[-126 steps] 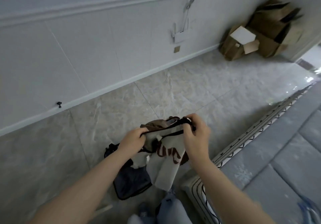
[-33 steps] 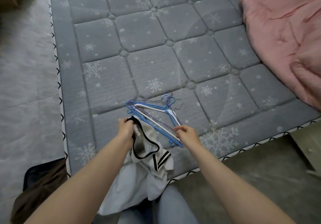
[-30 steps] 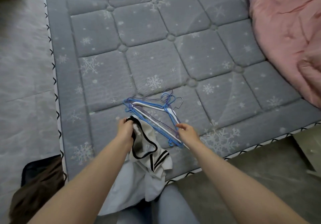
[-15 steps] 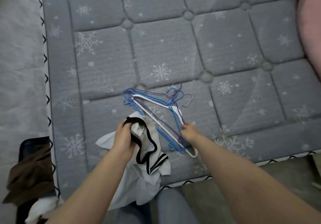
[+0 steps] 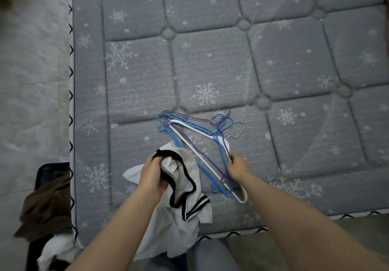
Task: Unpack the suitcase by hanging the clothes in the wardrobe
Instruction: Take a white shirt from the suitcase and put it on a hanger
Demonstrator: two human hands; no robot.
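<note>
My left hand [image 5: 152, 176] grips a white shirt [image 5: 179, 214] with a black collar and black sleeve stripes by its neck opening; the shirt hangs over the mattress's near edge. A pile of several wire and plastic hangers [image 5: 197, 140], blue, purple and white, lies on the mattress just beyond. My right hand [image 5: 236, 165] pinches the arm of a hanger at the pile's near right side. The open suitcase [image 5: 45, 197] sits on the floor at lower left, with brown and white clothes in it.
The grey quilted mattress [image 5: 231, 60] with snowflake print fills most of the view. Pale tiled floor [image 5: 31, 81] lies left of it. My jeans-clad legs [image 5: 210, 256] show at the bottom edge.
I turned from the suitcase to the mattress with the shirt. My view has dropped closer to the hangers; my right hand has taken hold of one, and the left has shifted the shirt onto the mattress.
</note>
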